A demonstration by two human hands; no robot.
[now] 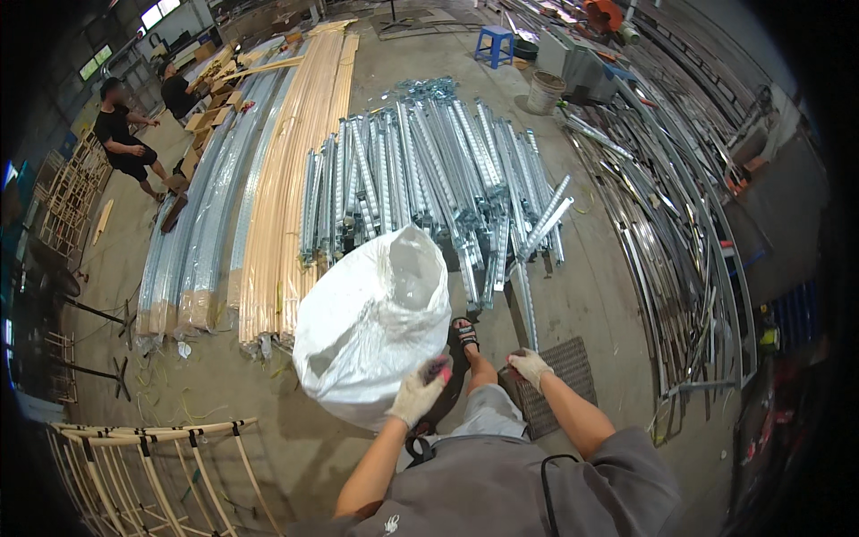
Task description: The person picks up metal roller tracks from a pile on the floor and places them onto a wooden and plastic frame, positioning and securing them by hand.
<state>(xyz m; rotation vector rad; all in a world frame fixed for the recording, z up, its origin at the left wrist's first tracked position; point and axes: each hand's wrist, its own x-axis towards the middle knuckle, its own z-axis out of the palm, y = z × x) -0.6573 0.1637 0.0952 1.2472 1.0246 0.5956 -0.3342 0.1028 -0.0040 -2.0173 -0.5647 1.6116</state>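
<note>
Here, the concrete floor of a cluttered workshop carries nearly everything. The white sack stands open-mouthed on it, just ahead of the person and to the left, with a broad heap of silvery metal channels beyond. The gloved left hand is beside the sack's near right side, its fingers curled; whether that grip has hold of anything I cannot tell. The gloved right hand hangs above a brown textured mat, fingers partly bent, near the end of one long channel; I cannot tell whether its grip has hold of it. Left of the heap lie long tan bundles and plastic-wrapped bars, where two people stand near cardboard boxes. Metal lengths crowd the right side; a blue stool and a bucket stand farther back.
</note>
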